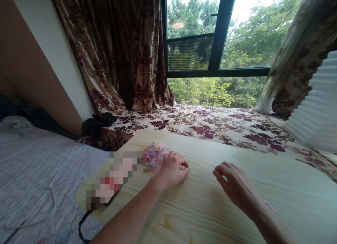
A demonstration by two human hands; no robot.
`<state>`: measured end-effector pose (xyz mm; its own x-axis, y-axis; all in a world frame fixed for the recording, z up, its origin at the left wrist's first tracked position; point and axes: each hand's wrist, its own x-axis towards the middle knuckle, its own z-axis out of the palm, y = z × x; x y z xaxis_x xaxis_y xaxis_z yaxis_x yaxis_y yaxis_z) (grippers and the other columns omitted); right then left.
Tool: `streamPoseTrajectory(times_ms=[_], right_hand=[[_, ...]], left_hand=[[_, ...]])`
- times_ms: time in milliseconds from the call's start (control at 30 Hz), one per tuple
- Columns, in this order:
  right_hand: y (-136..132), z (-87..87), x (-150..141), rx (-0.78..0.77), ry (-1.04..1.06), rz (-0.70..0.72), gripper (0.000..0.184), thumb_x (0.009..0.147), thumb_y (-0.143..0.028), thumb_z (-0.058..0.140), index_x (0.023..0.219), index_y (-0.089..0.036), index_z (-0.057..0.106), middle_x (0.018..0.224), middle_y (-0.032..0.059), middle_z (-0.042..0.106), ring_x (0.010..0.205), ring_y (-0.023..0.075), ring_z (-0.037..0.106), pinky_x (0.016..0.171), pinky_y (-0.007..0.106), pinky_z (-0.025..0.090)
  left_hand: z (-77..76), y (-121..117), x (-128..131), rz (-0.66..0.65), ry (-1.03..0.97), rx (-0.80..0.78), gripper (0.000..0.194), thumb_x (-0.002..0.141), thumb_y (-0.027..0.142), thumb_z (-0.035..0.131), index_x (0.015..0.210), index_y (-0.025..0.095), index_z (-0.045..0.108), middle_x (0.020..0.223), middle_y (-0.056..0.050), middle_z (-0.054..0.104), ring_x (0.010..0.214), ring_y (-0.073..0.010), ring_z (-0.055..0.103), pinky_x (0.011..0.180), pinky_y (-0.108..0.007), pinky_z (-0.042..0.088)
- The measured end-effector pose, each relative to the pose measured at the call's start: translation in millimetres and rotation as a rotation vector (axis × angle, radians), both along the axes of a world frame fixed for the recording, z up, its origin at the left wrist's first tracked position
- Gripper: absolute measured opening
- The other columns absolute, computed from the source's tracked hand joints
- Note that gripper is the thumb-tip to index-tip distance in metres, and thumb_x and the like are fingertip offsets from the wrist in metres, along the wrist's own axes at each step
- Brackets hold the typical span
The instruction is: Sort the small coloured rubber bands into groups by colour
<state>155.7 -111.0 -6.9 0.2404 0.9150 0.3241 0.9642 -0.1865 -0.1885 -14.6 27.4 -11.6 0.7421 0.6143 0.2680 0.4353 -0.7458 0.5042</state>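
Note:
A small heap of colourful loops and fuzzy strands, in pink, yellow, purple and green, lies on the pale wooden tabletop. My left hand rests at the right edge of this heap and partly covers it. Its fingers are curled in, with a bit of green and a thin strand showing at the fingertips, too small to name. Farther right, my right hand is held over the table, apart from the left. Its thumb and fingers are drawn together; whatever is between them, if anything, is hidden. Something pink shows beside the right wrist.
A blurred-out flat object with a black strap lies at the table's left edge. Left of it is a bed with a white cable. A patterned window ledge and a black bag are behind.

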Motion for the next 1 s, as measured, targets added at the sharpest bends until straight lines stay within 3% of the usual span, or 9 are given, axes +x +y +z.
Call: streamPoseTrajectory(times_ms=[133,267,500,700,833,1000], right_hand=[[-14,6.3,33,0.013,0.051,-0.171,0.031,0.083,-0.036,0.041,0.069,-0.02,0.064,0.073,0.0064,0.064,0.068,0.0194,0.058,0.06,0.029,0.04],[-20,6.9,40,-0.057,0.094,-0.238,0.03,0.08,-0.036,0.043,0.067,-0.021,0.066,0.073,0.0057,0.066,0.067,0.0193,0.06,0.057,0.028,0.04],[-16,1.1,35,-0.066,0.092,-0.194,0.027,0.076,-0.032,0.046,0.064,-0.022,0.068,0.071,0.0043,0.067,0.061,0.0173,0.06,0.052,0.026,0.038],[-17,10.8,30,0.01,0.115,-0.213,0.028,0.079,-0.033,0.044,0.069,-0.022,0.068,0.075,0.0047,0.067,0.063,0.0181,0.06,0.055,0.027,0.04],[-9,14.7,8,0.166,0.278,-0.098,0.028,0.081,-0.036,0.043,0.08,-0.021,0.067,0.078,0.005,0.067,0.068,0.0178,0.061,0.062,0.028,0.045],[4,10.0,-23,0.239,0.409,0.049,0.024,0.081,-0.036,0.046,0.083,-0.021,0.065,0.076,0.0041,0.067,0.067,0.0162,0.059,0.064,0.029,0.047]], left_hand=[[-1.5,-4,-1,-0.003,0.043,0.026,0.01,0.067,0.029,0.064,0.07,0.02,0.066,0.084,-0.003,0.06,0.096,-0.0207,0.05,0.09,-0.036,0.034],[-2.2,-4,0,0.003,0.07,0.044,0.005,0.07,0.022,0.06,0.068,0.019,0.064,0.085,-0.003,0.06,0.097,-0.0207,0.049,0.091,-0.036,0.033],[-2.6,-5,2,-0.019,0.112,0.08,0.01,0.072,0.014,0.055,0.066,0.018,0.061,0.085,-0.005,0.06,0.096,-0.0212,0.049,0.089,-0.039,0.033],[4.6,-9,2,-0.026,0.037,0.077,0.012,0.076,0.014,0.05,0.069,0.017,0.059,0.081,-0.005,0.061,0.092,-0.0198,0.051,0.092,-0.04,0.033],[10.1,-12,3,-0.008,-0.149,-0.129,0.012,0.078,0.02,0.052,0.072,0.017,0.061,0.08,-0.003,0.064,0.087,-0.0177,0.055,0.085,-0.034,0.041],[16.9,-16,4,-0.029,-0.255,-0.452,0.018,0.077,0.028,0.053,0.07,0.016,0.064,0.074,-0.002,0.066,0.077,-0.0157,0.059,0.082,-0.032,0.045]])
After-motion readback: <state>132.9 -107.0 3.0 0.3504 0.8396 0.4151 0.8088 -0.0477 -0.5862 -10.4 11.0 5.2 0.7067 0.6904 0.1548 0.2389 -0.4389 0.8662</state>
